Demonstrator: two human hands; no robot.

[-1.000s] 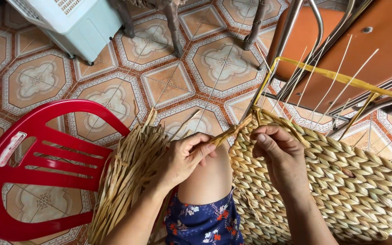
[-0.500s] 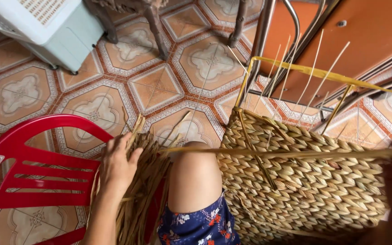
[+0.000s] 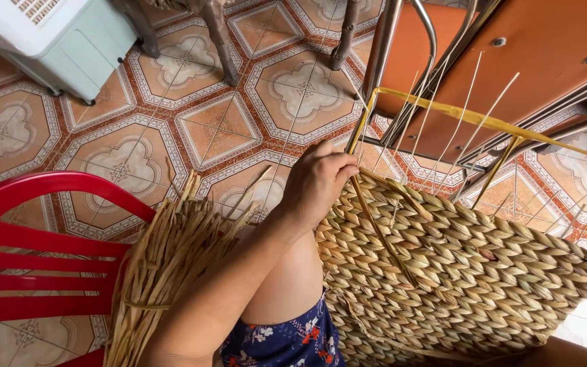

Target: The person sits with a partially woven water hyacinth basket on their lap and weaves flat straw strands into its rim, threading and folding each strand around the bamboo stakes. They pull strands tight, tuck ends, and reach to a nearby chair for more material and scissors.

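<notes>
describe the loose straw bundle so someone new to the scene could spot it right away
Start at the red plastic chair on the patterned tile floor, lower left. Leaning against its right edge, beside the person's knee, is the bundle of dried straw stalks. Unlike the woven basket panel under the left hand, its strands are loose, unbraided and fanned upward.

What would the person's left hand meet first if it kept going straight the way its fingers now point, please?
The left hand points up and to the right, at the woven basket's top corner. Straight on it would likely meet the yellow frame strip and thin upright stakes first; depth is hard to judge.
</notes>
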